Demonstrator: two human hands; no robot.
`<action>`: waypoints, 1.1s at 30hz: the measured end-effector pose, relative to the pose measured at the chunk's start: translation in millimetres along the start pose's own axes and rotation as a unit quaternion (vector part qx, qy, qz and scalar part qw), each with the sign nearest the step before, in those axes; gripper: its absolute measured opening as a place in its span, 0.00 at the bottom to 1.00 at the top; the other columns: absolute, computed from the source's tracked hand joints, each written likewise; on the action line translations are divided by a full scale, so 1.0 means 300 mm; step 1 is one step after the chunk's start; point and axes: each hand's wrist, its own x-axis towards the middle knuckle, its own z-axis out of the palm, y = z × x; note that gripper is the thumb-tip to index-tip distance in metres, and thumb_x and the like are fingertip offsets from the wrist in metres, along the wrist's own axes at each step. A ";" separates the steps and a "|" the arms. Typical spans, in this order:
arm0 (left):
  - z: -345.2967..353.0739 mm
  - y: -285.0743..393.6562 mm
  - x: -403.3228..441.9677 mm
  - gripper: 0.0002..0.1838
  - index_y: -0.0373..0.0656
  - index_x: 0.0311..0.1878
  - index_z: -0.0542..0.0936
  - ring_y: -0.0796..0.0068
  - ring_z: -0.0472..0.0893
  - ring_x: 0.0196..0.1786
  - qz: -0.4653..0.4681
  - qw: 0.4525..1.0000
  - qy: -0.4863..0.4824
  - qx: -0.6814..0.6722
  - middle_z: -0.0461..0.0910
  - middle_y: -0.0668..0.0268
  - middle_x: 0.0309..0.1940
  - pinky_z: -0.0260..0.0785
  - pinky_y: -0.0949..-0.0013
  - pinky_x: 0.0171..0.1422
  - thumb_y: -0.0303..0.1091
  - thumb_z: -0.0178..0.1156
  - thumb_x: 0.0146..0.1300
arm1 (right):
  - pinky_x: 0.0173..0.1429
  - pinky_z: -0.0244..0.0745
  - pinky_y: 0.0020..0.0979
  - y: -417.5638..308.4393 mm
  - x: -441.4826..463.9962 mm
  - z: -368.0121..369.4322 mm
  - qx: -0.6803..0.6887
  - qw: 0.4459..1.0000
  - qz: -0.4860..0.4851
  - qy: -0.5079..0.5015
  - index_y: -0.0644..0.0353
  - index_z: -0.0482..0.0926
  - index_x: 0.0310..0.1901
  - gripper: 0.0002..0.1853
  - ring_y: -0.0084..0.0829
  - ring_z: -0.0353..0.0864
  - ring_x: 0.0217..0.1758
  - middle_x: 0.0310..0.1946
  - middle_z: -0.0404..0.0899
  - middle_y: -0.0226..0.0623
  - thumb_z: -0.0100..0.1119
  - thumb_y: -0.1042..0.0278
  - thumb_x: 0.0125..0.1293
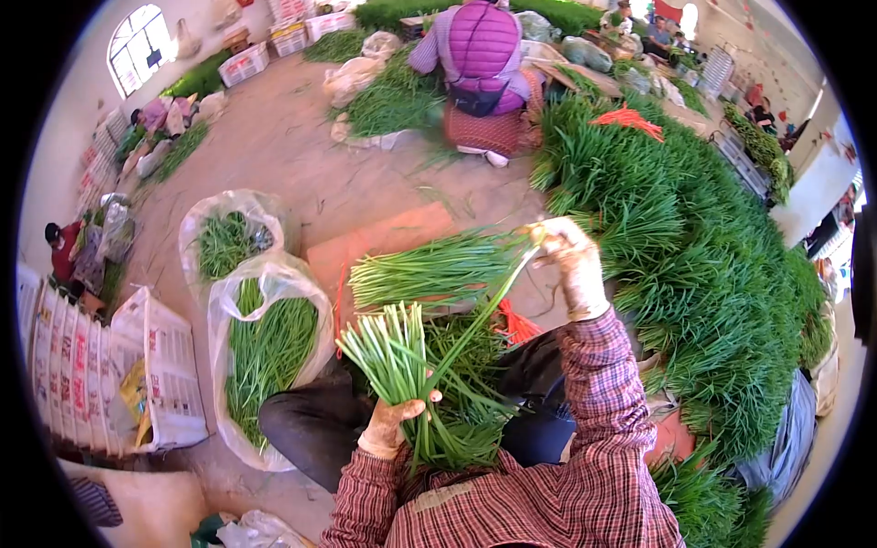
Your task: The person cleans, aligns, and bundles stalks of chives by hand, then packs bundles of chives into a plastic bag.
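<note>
One bundle of green stalks [388, 352] is in the left hand [388, 427], just below the centre of the frame, its pale ends pointing up and that grip wrapped around it. The right hand [566, 258], right of centre, has its grip pinching a long green strand [494, 307] that slants down towards the bundle. Just above the bundle lies a row of stalks [425, 270], pale ends to the left, beside an orange-brown board [388, 228]; red ties [519, 324] lie below the right hand. Left of centre, an upper clear bag [189, 236] and a lower clear bag [217, 320] hold greens, with a white crate [174, 356] at the lower left. A big heap of greens [703, 265] fills the right side, orange ties [628, 120] on its upper part. At upper centre a person in a purple vest [482, 46] sits, back turned, on a reddish seat [484, 133]
</note>
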 end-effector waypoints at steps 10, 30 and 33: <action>-0.013 0.003 -0.013 0.40 0.38 0.69 0.73 0.69 0.83 0.48 0.001 1.000 0.017 -0.022 0.83 0.63 0.43 0.76 0.69 0.39 0.39 0.78 0.55 | 0.58 0.80 0.30 0.029 -0.009 -0.130 -0.225 0.954 0.061 -0.189 0.62 0.84 0.57 0.16 0.29 0.86 0.51 0.49 0.88 0.37 0.59 0.62 0.77; 0.023 0.034 -0.036 0.40 0.30 0.69 0.71 0.65 0.84 0.52 -0.024 0.998 -0.038 -0.037 0.86 0.56 0.47 0.80 0.67 0.46 0.37 0.76 0.56 | 0.59 0.80 0.37 0.233 -0.124 0.291 0.287 0.920 0.164 -0.209 0.68 0.75 0.63 0.22 0.34 0.87 0.48 0.43 0.86 0.40 0.57 0.60 0.77; 0.032 0.032 -0.032 0.43 0.33 0.72 0.69 0.64 0.82 0.57 -0.027 0.997 -0.039 -0.061 0.84 0.57 0.51 0.80 0.66 0.49 0.37 0.77 0.55 | 0.51 0.79 0.33 0.139 -0.096 0.259 0.242 0.949 0.092 -0.179 0.66 0.78 0.58 0.18 0.31 0.84 0.40 0.38 0.85 0.38 0.56 0.60 0.77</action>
